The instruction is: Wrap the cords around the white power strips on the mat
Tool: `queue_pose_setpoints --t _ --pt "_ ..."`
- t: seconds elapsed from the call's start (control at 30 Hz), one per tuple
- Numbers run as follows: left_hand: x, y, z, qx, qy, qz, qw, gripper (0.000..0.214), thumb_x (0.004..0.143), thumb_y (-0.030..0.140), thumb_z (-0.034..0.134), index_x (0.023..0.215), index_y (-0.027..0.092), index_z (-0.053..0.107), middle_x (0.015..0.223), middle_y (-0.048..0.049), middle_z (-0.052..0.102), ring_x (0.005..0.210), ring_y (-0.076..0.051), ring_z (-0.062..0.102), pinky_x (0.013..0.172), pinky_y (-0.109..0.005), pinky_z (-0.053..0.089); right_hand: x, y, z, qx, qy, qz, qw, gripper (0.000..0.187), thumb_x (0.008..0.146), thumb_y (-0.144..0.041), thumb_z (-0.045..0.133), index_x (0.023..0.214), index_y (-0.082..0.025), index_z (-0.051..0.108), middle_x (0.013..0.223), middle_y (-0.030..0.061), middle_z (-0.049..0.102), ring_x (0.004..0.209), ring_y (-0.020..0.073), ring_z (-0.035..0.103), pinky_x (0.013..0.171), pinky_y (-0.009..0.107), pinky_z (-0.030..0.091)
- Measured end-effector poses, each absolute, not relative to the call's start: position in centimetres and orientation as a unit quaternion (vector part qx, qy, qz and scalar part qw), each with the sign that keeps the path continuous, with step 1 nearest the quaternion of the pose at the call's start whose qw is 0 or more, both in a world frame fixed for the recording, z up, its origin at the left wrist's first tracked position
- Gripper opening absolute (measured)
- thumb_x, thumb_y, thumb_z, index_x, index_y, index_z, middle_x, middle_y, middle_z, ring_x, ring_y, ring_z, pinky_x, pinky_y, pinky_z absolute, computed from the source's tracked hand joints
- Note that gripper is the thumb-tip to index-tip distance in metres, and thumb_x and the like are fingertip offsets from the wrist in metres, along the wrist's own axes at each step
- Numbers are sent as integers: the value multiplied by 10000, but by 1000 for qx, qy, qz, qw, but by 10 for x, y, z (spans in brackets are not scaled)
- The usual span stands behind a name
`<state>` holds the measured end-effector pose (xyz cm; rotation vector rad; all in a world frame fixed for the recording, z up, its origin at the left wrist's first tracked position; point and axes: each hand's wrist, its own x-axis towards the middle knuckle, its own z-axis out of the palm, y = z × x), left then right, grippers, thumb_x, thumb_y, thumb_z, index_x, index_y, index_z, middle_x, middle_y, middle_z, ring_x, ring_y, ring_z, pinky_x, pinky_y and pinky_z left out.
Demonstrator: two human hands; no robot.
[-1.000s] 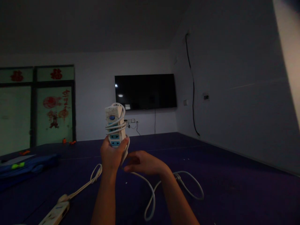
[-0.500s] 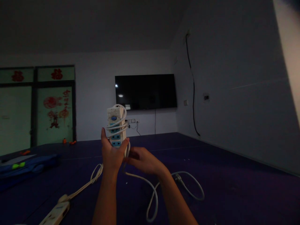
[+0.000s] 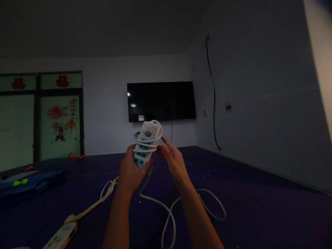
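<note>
My left hand (image 3: 132, 173) grips the lower end of a white power strip (image 3: 146, 141) with blue sockets, held up and tilted to the right. Its white cord (image 3: 169, 212) is wound a few turns round the body and trails down onto the purple floor in loose loops. Just right of the strip is my right hand (image 3: 172, 159), fingers stretched upward and apart, touching or nearly touching the wound cord; I cannot tell if it pinches the cord.
A second white power strip (image 3: 61, 237) lies on the floor at lower left, its cord (image 3: 103, 195) running toward me. A blue bag (image 3: 31, 183) lies at far left. A dark television (image 3: 160, 101) hangs on the back wall, glass doors (image 3: 41, 117) stand left.
The strip has moved right and tilted from upright. My right hand has come up from below the strip to its right side, and its fingers have opened.
</note>
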<state>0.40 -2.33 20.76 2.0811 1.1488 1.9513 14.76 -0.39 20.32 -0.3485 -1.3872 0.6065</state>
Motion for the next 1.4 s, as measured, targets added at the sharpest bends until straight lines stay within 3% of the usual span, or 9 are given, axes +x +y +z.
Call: queue_pose_setpoints --t 0.1,0.23,0.4,0.6,0.77,0.97,1.2,1.4 --pt "8 -24 206 725 400 561 11 505 657 298 678 1102 213 457 941 -62 681 836 -233 657 710 -315 472 153 -8 207 -133 -589 320 730 666 663 -483 696 1234 -203 498 899 67 710 837 232 670 708 329 528" --pt "15 -23 202 760 414 500 -5 466 670 297 670 1085 236 468 913 -51 684 816 -239 659 673 -304 462 158 -8 207 -147 -553 351 741 574 571 -361 773 1083 -198 569 969 60 702 874 229 667 735 317 533" --pt "14 -20 198 792 363 486 62 461 696 414 684 1083 228 517 953 -52 678 845 -223 639 688 -295 459 160 -4 206 -173 -496 336 782 406 553 -339 776 881 -144 637 865 63 718 806 227 669 694 305 524" --pt "2 -7 194 816 335 441 169 310 826 484 505 879 188 579 781 -26 643 729 -175 598 625 -260 431 167 0 206 -179 -482 329 792 365 536 -312 774 833 -126 670 707 34 718 669 206 668 629 286 507" --pt "-2 1 192 810 378 431 123 319 763 501 581 705 188 554 655 18 563 640 -155 537 581 -249 382 170 1 205 -185 -480 313 799 351 551 -324 766 826 -127 673 720 41 722 685 202 670 633 283 510" --pt "0 -8 195 821 403 400 66 324 761 486 581 645 184 563 638 22 550 619 -144 504 560 -244 327 171 0 205 -192 -509 235 805 366 618 -337 746 907 -133 649 877 78 716 795 217 667 689 299 512" --pt "7 -14 195 832 401 359 133 395 759 506 570 542 177 537 513 53 465 510 -109 423 489 -231 270 171 2 204 -203 -524 158 812 349 675 -320 716 958 -143 614 896 78 692 818 208 658 719 302 511" --pt "17 -29 200 856 336 325 221 326 791 457 552 656 174 641 625 8 626 599 -134 555 579 -238 386 171 0 206 -187 -548 125 805 339 680 -300 711 971 -164 604 914 69 688 846 202 650 740 301 507"
